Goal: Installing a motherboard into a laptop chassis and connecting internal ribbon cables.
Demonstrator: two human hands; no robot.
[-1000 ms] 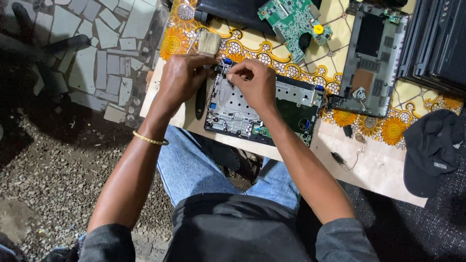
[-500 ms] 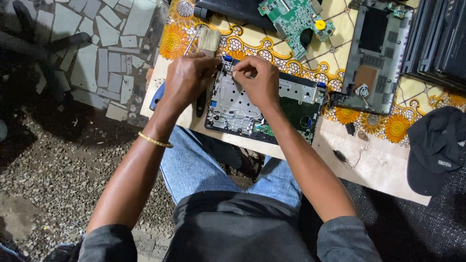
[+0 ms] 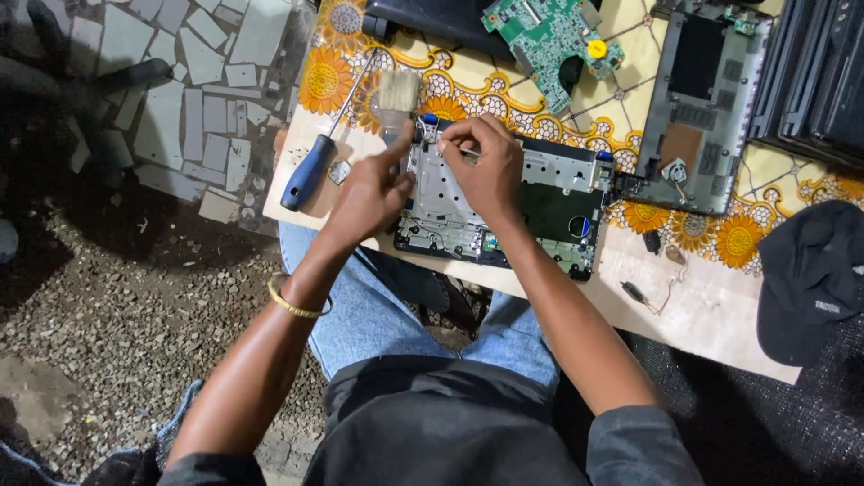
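Two hands worked on an opened laptop (image 3: 531, 211). Left hand (image 3: 367, 193) gripped a paintbrush (image 3: 397, 94). Right hand (image 3: 486, 166) pinched something small, too tiny to tell. Left of both lay a blue screwdriver (image 3: 309, 171).

On the desk (image 3: 711, 306) the laptop base (image 3: 504, 202) lies under both hands; a screwdriver (image 3: 310, 166) lies to its left, a circuit board (image 3: 549, 36) behind, a cap (image 3: 810, 279) far right.
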